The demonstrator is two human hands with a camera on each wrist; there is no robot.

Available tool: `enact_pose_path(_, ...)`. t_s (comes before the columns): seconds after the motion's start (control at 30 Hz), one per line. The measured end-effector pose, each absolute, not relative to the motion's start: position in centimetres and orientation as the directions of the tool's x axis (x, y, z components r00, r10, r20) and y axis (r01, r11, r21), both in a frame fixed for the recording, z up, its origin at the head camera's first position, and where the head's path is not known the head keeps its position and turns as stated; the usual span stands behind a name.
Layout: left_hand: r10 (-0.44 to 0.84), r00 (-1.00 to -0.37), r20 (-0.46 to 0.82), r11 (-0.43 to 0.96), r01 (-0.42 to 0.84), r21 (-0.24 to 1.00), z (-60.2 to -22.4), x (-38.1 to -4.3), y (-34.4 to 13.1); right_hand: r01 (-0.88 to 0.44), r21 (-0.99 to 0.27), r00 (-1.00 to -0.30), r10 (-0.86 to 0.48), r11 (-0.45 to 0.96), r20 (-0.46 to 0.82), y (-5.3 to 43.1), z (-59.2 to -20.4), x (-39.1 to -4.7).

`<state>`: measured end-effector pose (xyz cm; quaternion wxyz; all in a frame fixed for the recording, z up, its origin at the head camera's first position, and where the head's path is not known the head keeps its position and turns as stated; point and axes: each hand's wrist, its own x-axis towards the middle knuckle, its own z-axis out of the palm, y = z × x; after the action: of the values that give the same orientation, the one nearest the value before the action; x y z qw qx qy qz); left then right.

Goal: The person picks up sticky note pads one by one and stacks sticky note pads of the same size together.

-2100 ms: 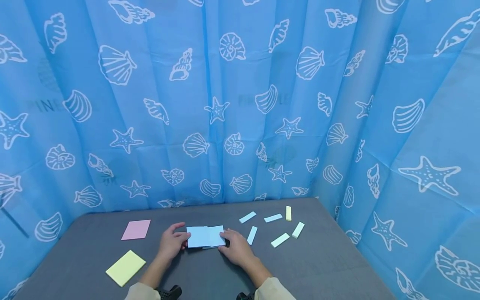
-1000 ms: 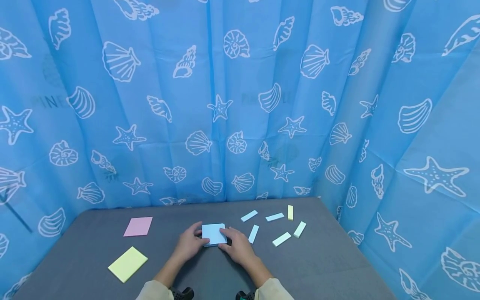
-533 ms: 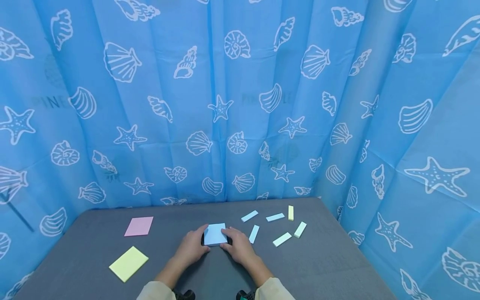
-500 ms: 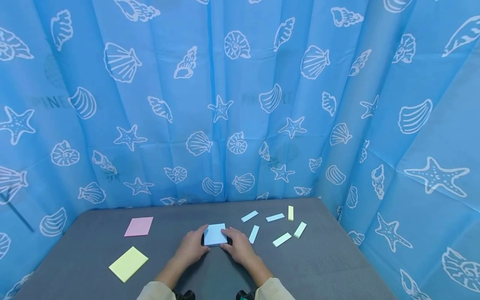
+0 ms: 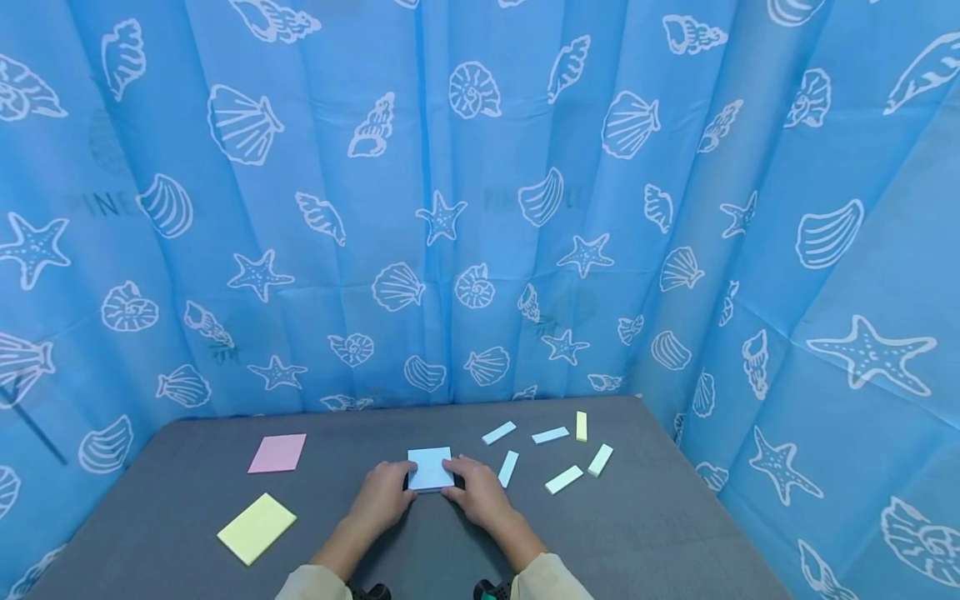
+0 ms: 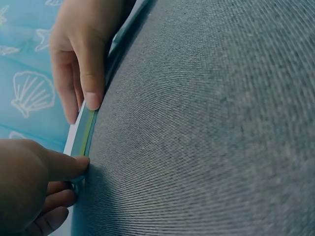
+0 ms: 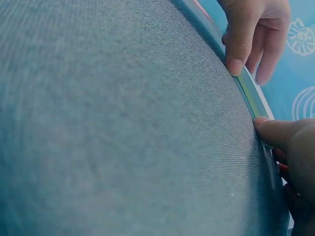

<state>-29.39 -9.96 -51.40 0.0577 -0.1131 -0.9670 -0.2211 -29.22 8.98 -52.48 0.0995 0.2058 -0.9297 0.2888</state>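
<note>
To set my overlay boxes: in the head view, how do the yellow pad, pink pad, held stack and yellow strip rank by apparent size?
1. Yellow pad
2. Pink pad and held stack: too alike to rank, the stack being partly covered
3. Yellow strip

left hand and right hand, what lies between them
A light blue square paper stack, pinched by the left hand and the right hand, as the head view shows. Both wrist views show a yellow-green band along its side.
</note>
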Motion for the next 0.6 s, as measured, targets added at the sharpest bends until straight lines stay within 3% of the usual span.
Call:
enact_pose_path(0.23,0.213,-0.962,0.172,0.877,0.266,0.399,-51.39,-29.41,-10.07,-0.448,-0.488,-0.891,-0.332,0.749,0.309,9.08,-52.27,-29.02)
enact_pose_path(0.6,0.2,-0.963,0.182,0.827,0.266,0.495,-52.14,-29.3,-10.88,-0.433,-0.491,-0.899,-0.324,0.756,0.294,8.89,-52.07,-28.62)
